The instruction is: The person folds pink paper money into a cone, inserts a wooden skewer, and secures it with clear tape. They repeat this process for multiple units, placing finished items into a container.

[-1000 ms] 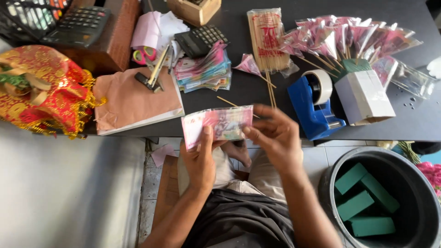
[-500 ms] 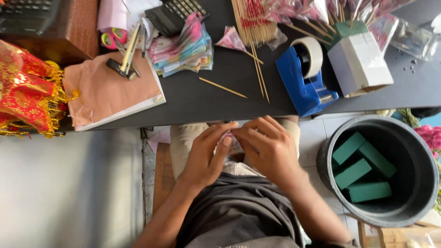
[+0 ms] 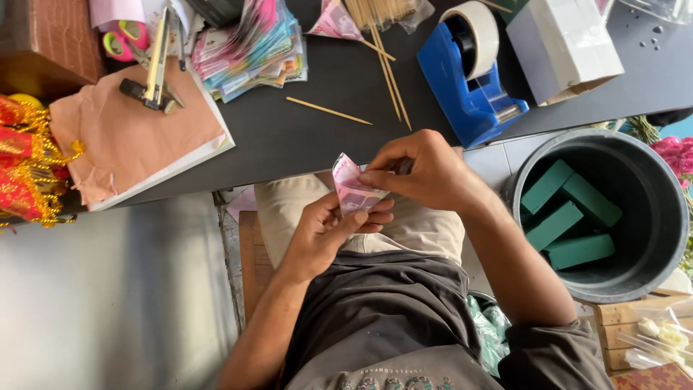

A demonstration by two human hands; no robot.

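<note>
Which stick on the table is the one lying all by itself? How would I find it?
Start at the blue tape dispenser on the dark table, then look left towards the stack of colourful banknotes. Between them lies one thin wooden stick, slanted and alone on bare tabletop. The other sticks lie together, nearer the dispenser.

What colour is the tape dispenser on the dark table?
Blue, with a roll of pale tape on it; the tape dispenser shows clearly in the head view.
</note>
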